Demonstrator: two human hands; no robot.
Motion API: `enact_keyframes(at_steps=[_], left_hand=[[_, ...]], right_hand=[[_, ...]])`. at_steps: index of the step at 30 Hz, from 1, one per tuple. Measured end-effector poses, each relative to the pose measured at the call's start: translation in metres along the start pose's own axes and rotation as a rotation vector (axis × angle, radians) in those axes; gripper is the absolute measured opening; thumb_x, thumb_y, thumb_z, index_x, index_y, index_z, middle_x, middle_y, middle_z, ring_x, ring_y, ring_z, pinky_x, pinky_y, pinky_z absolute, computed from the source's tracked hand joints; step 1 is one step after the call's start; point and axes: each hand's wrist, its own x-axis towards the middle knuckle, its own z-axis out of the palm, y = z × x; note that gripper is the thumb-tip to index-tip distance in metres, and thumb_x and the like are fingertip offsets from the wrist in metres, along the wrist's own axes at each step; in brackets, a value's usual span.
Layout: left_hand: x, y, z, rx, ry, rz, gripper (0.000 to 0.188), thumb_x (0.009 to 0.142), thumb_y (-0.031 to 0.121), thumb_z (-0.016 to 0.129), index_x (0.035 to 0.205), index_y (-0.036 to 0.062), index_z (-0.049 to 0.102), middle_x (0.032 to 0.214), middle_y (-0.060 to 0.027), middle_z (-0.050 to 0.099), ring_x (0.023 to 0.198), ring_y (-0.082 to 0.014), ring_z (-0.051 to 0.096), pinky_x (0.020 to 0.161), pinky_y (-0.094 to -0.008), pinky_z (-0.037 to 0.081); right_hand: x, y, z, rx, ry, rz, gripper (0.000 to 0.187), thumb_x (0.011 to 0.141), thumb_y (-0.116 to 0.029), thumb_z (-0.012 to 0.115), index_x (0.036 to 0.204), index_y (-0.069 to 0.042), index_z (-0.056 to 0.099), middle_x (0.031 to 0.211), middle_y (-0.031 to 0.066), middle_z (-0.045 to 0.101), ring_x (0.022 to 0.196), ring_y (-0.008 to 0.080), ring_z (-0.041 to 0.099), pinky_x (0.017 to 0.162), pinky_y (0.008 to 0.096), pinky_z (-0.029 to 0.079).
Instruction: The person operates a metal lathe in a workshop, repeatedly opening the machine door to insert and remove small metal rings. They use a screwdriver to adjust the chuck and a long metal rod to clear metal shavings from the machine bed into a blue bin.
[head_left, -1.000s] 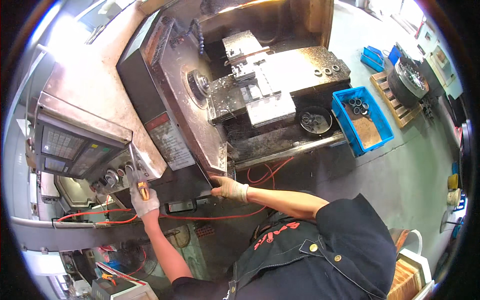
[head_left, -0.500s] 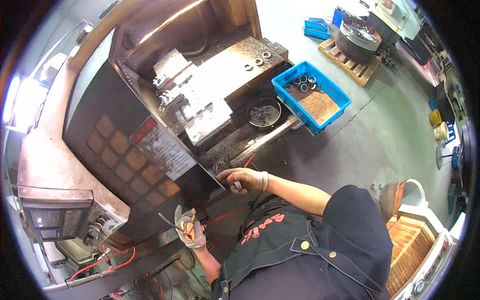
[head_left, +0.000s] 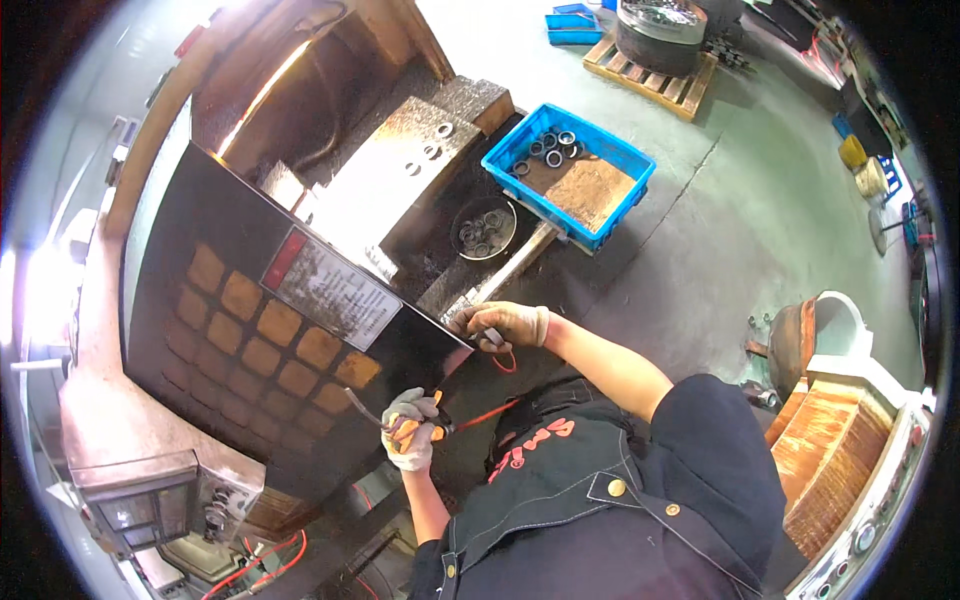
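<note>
My left hand (head_left: 408,430), in a pale work glove, is closed around an orange air blow gun (head_left: 404,436). Its thin bent nozzle points up and left toward the machine door, and a red hose (head_left: 487,414) leads off to the right. Gloved too, my right hand (head_left: 508,324) is at the corner of the dark machine door (head_left: 285,300), fingers curled. A small grey metal piece, apparently a ring (head_left: 492,338), shows under those fingers. Beyond the right hand lies a round dish (head_left: 483,228) with several rings in it.
A blue bin (head_left: 618,154) with brown material and several rings stands right of the machine's bed. Three rings (head_left: 432,152) lie on the wet metal ledge. A control panel (head_left: 150,505) is at lower left. Farther back is a wooden pallet (head_left: 640,82) bearing a drum.
The door now covers more of the machine's inside, its corner closer to the dish, with my right hand still at it. My left hand has moved up and right with the blow gun. The view has shifted.
</note>
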Motion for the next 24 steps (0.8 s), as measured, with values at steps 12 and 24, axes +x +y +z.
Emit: enact_keyframes(at_steps=[12, 24], left_hand=[[0.009, -0.023, -0.005, -0.078, -0.460, -0.039, 0.038, 0.056, -0.018, 0.050, 0.088, 0.0039, 0.052, 0.099, -0.0138, 0.056, 0.080, -0.0196, 0.059, 0.076, -0.0354, 0.049], [-0.069, -0.067, 0.003, 0.711, -1.493, -0.118, 0.034, 0.066, 0.005, 0.053, 0.099, 0.0102, 0.055, 0.096, -0.0150, 0.058, 0.094, -0.0335, 0.055, 0.078, -0.0377, 0.044]], right_hand=[[-0.042, 0.045, 0.003, 0.157, 0.563, -0.507, 0.024, 0.086, -0.024, 0.048, 0.097, -0.005, 0.057, 0.089, 0.0073, 0.060, 0.070, 0.0126, 0.058, 0.046, 0.0205, 0.039], [-0.172, 0.276, 0.111, 1.005, 1.138, -1.104, 0.018, 0.084, -0.015, 0.056, 0.094, -0.002, 0.050, 0.097, 0.0176, 0.055, 0.088, 0.0301, 0.058, 0.078, 0.0399, 0.053]])
